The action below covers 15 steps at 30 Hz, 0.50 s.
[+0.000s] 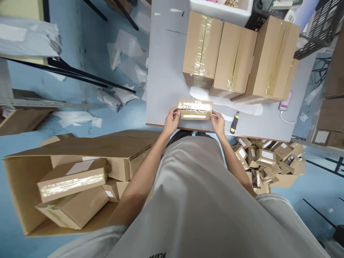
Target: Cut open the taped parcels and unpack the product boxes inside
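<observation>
Near the front edge of the grey table (163, 79) lies a small taped cardboard box (195, 111), its top shiny with clear tape and a dark seam along its length. My left hand (172, 120) grips the box's left end, fingers and thumb closed on it. At the opposite end my right hand (217, 122) pinches the right side in the same way. A yellow and black utility knife (234, 123) rests on the table to the right of my right hand. White paper strips (225, 102) lie just behind the box.
Three larger taped cartons (202, 50) stand along the back of the table, before a white foam box (223, 12). A black crate (319, 32) is at the back right. On the floor, an open carton (80, 143) holds boxes at left; a pile of small boxes (268, 161) lies right.
</observation>
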Motion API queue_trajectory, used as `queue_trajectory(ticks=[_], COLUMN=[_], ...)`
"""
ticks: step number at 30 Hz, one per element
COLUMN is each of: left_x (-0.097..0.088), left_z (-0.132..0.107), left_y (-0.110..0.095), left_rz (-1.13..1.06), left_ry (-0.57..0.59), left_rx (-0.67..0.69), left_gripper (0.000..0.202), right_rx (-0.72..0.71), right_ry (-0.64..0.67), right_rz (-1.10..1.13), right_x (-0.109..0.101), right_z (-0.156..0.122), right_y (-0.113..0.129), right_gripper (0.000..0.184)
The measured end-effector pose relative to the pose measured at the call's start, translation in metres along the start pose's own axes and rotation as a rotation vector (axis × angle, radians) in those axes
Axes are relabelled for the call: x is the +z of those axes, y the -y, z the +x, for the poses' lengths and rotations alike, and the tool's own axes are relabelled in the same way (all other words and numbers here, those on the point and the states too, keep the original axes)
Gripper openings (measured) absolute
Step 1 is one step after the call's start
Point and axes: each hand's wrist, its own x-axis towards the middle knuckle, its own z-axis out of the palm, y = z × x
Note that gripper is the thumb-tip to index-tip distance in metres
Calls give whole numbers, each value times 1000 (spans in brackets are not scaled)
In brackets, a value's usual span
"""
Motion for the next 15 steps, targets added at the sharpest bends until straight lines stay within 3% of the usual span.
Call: queue_trajectory(ticks=[4,8,15], left_x=[8,3,3], left_z=[3,4,16], left_y=[5,7,9], left_rz=[-52,-7,125], left_ry=[-33,-43,63], left_rx=[-55,-72,21], left_gripper=[48,30,16], right_rx=[71,93,14], right_ry=[-14,-1,52], right_rz=[46,67,-126], right_x=[7,11,13], right_z=[-5,-10,-10], right_y=[3,1,3], right_gripper=[41,41,35])
